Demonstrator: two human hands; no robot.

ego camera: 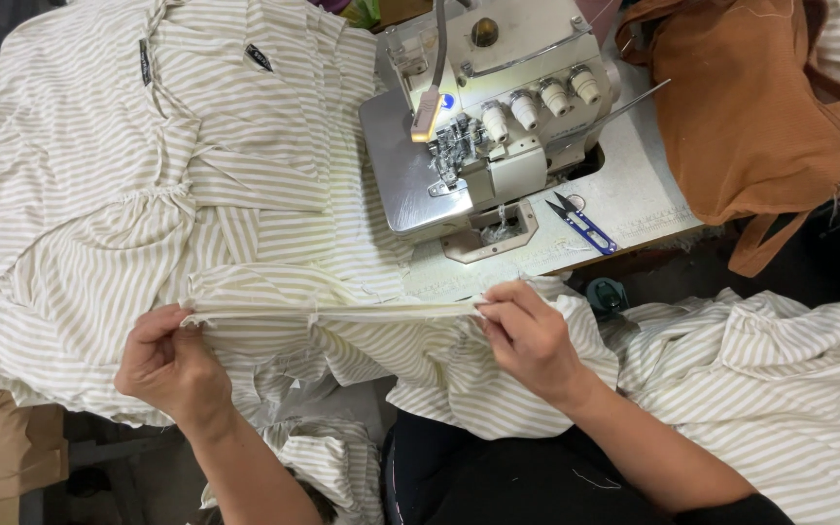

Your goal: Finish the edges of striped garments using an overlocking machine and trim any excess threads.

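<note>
My fingers (486,309) were pinched shut on a folded edge of soft striped cloth (332,311). My left hand (172,365) gripped one end and my right hand (532,340) gripped the other, so the edge was pulled tight and straight between them. It sat just in front of the sewing machine (483,117), near the table's (634,194) front edge. More striped cloth (128,175) lay bunched and wrinkly on the left. Small blue snips (583,226) lay flat beside the machine. Floppy brown cloth (751,107) was heaped on the right, with a little bare table between.
</note>
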